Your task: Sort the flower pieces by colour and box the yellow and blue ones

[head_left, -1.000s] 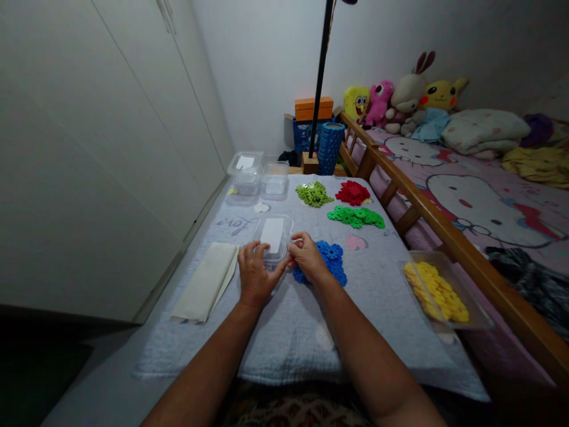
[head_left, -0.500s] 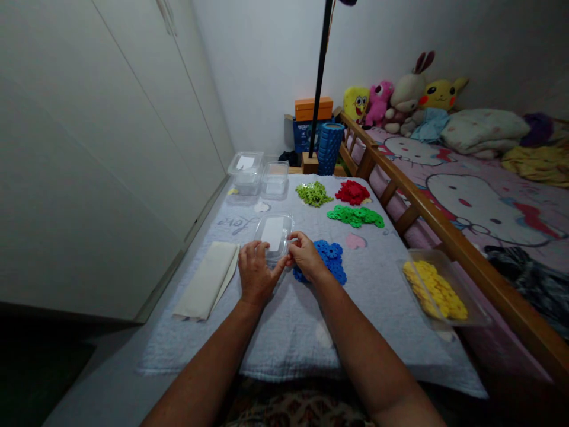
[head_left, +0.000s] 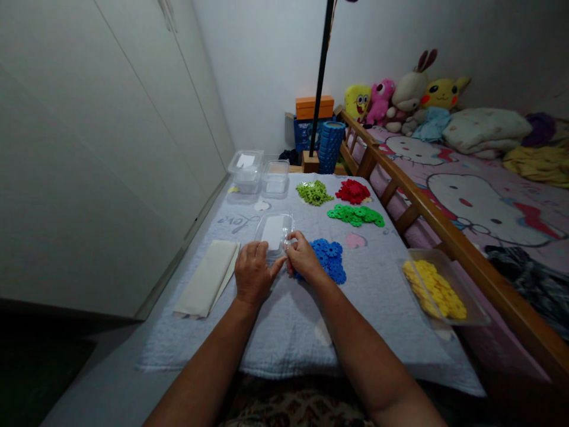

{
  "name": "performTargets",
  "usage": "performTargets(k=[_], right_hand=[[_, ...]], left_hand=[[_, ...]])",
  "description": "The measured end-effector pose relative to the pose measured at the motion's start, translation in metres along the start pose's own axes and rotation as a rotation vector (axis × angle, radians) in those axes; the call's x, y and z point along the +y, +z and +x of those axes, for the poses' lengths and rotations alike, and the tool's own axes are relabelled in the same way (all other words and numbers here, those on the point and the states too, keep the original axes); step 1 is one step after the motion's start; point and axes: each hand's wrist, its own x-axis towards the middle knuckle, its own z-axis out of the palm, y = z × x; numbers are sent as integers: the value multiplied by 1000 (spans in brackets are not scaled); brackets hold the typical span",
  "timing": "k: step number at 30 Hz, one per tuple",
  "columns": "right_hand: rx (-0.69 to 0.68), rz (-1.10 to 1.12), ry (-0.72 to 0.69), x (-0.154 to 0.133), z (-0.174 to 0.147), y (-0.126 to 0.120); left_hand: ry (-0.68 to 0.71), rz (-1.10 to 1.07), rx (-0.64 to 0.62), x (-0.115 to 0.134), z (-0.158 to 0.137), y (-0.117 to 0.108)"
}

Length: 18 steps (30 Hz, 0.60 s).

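Note:
A clear plastic box (head_left: 272,228) with a white paper showing through its top lies in the middle of the cloth. My left hand (head_left: 254,271) rests at its near left corner, fingertips on the edge and thumb stretched out to the right. With thumb and fingers pinched, my right hand (head_left: 303,256) grips the right edge of the box near its front corner. Blue flower-shaped plastic pieces (head_left: 329,261) lie in a pile just right of this hand, which partly covers them. To the left is a folded cream-coloured sheet (head_left: 208,277).
Lime-green pieces (head_left: 313,193), red pieces (head_left: 352,191) and green discs (head_left: 355,215) lie in piles at the back right. Yellow pieces (head_left: 433,290) fill a clear tub at the right edge. Clear boxes (head_left: 246,172) stand back left. A wooden bed rail (head_left: 413,201) borders the right.
My left hand has slid slightly left, and its thumb has drawn a little away from my right hand. The right hand keeps its pinch on the box edge.

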Motion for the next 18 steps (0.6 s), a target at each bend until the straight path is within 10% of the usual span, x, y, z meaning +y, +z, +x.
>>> performTargets(k=[18], right_hand=[[84, -117, 5, -3, -3, -3]], left_hand=[[141, -28, 1, -20, -5, -1]])
